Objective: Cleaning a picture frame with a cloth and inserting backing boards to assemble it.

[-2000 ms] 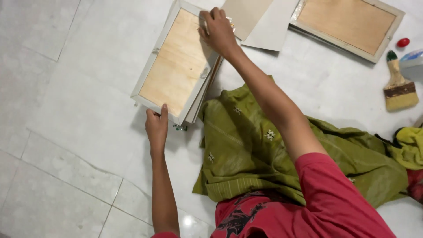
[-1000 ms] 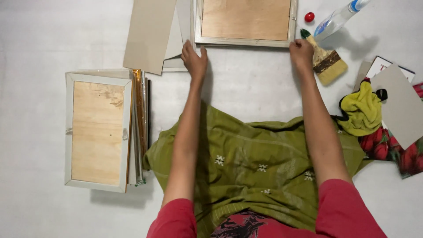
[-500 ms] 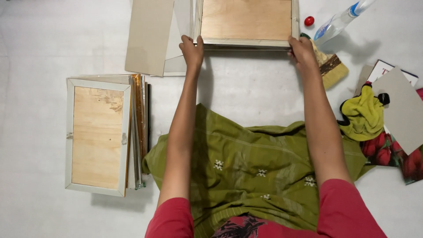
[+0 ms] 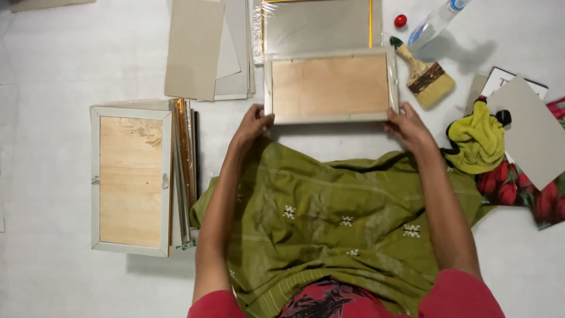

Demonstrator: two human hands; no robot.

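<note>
The gold-edged panel [image 4: 318, 23] and the clear bottle [image 4: 432, 23] are cut off by the top edge. The frames stacked under the left frame [image 4: 130, 179] show only their edges. The flowered cloth [image 4: 532, 197] runs off the right side. The fingertips of the left hand [image 4: 252, 125] and right hand [image 4: 409, 126] hide behind the held frame [image 4: 329, 85].

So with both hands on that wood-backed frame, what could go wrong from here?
1. The left hand and right hand hold the frame only at its near corners, so it might tip or slip.
2. The paintbrush lies right beside the frame's right edge and the plastic bottle just beyond; a sideways shift could knock them.
3. The far edge seems to overlap a gold-edged sheet, which might get scuffed.
</note>
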